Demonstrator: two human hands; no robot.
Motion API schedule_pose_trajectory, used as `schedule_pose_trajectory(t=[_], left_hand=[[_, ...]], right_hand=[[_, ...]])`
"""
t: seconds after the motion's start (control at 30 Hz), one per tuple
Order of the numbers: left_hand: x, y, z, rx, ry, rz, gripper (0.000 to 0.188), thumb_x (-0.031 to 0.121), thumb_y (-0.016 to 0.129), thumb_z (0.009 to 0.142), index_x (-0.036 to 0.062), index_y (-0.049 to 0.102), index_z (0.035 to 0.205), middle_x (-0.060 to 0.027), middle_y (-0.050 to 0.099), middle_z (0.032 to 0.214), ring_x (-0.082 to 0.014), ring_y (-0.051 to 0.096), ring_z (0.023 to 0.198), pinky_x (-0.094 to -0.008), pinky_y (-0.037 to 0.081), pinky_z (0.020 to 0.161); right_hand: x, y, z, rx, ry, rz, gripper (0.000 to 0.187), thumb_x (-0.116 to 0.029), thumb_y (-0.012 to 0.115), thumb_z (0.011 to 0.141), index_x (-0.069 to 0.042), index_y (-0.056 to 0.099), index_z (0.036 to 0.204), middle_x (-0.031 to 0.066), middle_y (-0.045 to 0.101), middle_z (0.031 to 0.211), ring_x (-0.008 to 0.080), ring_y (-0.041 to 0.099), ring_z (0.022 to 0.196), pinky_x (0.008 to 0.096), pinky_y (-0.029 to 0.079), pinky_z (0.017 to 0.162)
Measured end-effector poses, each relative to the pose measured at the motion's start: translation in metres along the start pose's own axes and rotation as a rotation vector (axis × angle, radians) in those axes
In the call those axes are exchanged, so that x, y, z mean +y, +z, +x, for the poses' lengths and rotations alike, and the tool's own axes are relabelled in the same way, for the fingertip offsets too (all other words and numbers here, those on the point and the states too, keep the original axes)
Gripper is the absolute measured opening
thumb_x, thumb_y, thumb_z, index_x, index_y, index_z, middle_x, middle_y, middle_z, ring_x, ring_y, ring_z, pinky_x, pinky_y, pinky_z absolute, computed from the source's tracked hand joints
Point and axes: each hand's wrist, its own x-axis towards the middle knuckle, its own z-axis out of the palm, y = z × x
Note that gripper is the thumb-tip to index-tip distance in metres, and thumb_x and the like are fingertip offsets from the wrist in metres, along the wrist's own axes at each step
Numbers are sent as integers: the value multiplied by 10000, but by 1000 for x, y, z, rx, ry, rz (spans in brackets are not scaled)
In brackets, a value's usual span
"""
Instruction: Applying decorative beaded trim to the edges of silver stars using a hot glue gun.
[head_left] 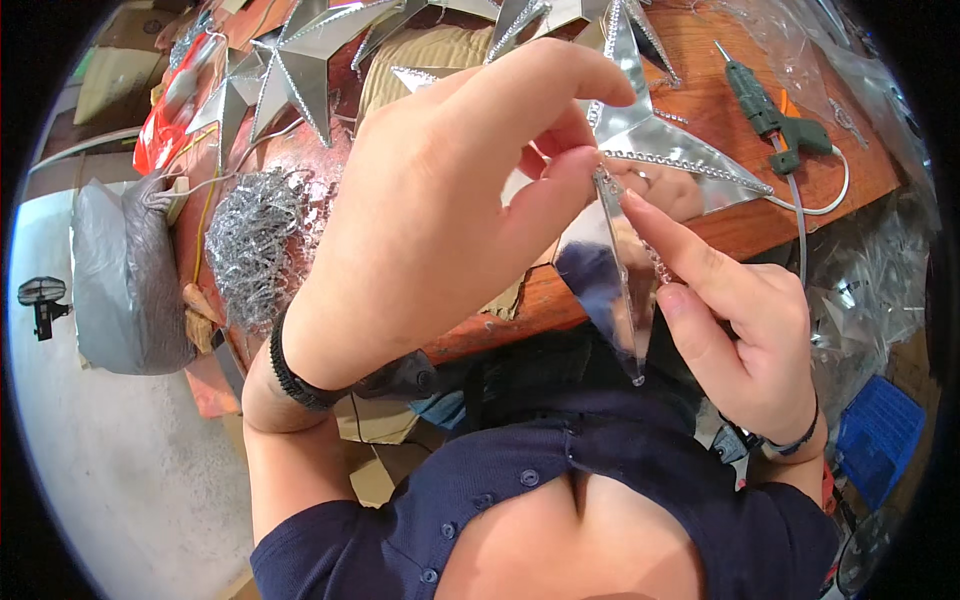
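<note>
- silver star (645, 138) = landmark, partly on table (850, 185), nearest pt hanging past edge
- l hand (430, 190): over star's l side, thumb tip at top end of bead strip (656, 260); can't tell if gripping
- r hand (745, 325): star's r side, thumb + index narrow, holding strip's lower part
- strip: by star's near-pt ridge
- green glue gun (765, 115): r of star
- silver strands (258, 245), heaped: l of star
- other stars (288, 70): beyond star, to l
</note>
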Motion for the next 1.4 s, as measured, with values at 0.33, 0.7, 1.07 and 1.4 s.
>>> schedule_pose_trajectory(t=[0.33,0.7,1.07,1.4], left_hand=[[-10,10,-3,104,280,153,327,-75,721,810,4,637,1116,-55,702,924,-128,700,836,-268,563,771],[-22,3,-8,207,373,294,330,-70,716,779,18,668,1093,-94,671,1013,-168,647,791,-271,532,714],[-12,4,-44,94,44,169,305,-9,748,825,2,645,1111,-122,637,1034,-164,624,748,-264,541,711],[-34,12,-30,92,379,283,416,47,757,770,84,660,1173,-153,640,1187,-301,639,1019,-375,523,862]], right_hand=[[-4,1,0,-69,82,-43,563,79,518,818,10,568,1374,123,609,697,176,561,501,252,436,541],[-6,1,2,-80,117,-43,547,80,511,814,30,575,1355,129,633,734,153,554,501,250,428,531],[-4,-8,6,66,-18,-175,369,31,555,849,21,681,1195,82,622,711,146,525,544,276,399,550],[-3,0,11,144,-50,-291,304,92,635,781,6,743,1051,69,544,629,190,519,545,296,390,521]])
